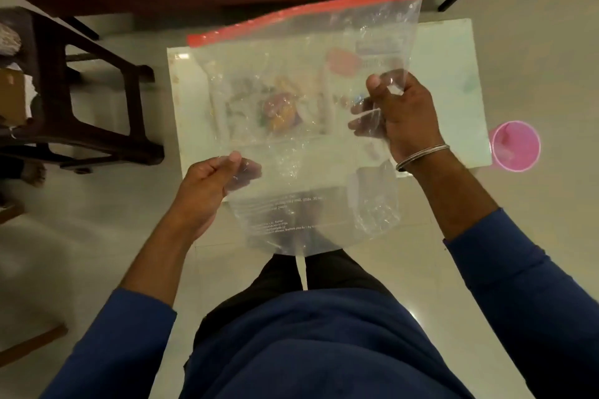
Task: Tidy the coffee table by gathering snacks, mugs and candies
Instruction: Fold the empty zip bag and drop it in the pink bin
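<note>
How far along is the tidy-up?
Early. Done: nothing visibly gathered; the clear zip bag looks empty, with its red zipper strip away from the person. In hand: left hand and right hand pinch the bag's opposite edges above the white coffee table. Left: wrapped snacks or candies, seen blurred through the plastic, lie on the table; a pink cup sits beside it.

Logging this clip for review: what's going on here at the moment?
A person standing over a small white coffee table holds a clear zip bag with a red seal strip up in front of them, left hand pinching one edge, right hand the other. Snack or candy wrappers show blurrily through the plastic. A pink cup is at the table's right end.
</note>
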